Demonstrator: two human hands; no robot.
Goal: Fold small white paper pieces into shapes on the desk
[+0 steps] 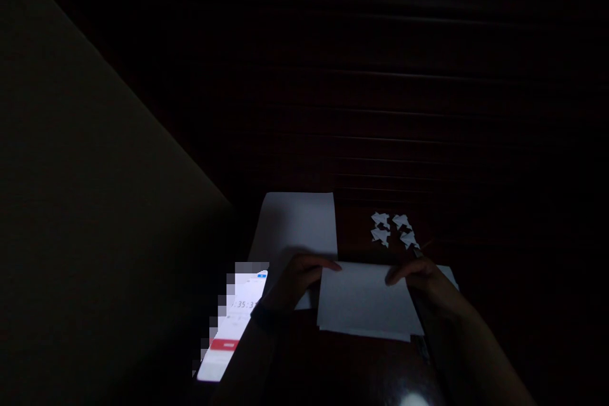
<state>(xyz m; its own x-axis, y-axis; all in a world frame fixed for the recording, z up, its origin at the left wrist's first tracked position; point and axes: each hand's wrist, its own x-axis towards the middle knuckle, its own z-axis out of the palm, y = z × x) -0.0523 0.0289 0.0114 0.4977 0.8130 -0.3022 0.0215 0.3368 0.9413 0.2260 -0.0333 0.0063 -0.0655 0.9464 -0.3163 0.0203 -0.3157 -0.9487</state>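
Observation:
A white sheet of paper (368, 298), seemingly doubled over since a second edge shows along its bottom, lies in front of me in dim light. My left hand (304, 273) grips its upper left corner, with the index finger stretched along the top edge. At the upper right, my right hand (423, 279) holds the same sheet, fingers bent onto its surface. The thumbs are mostly hidden. A dark band circles my left wrist.
Behind my left hand lies a larger white sheet (299, 222). Several small folded paper figures (380, 236) sit beyond my right hand. A lit phone screen (233, 323) with timer digits is at the left. More white paper (448, 275) shows behind my right wrist. A pale wall or panel (95, 203) rises at left.

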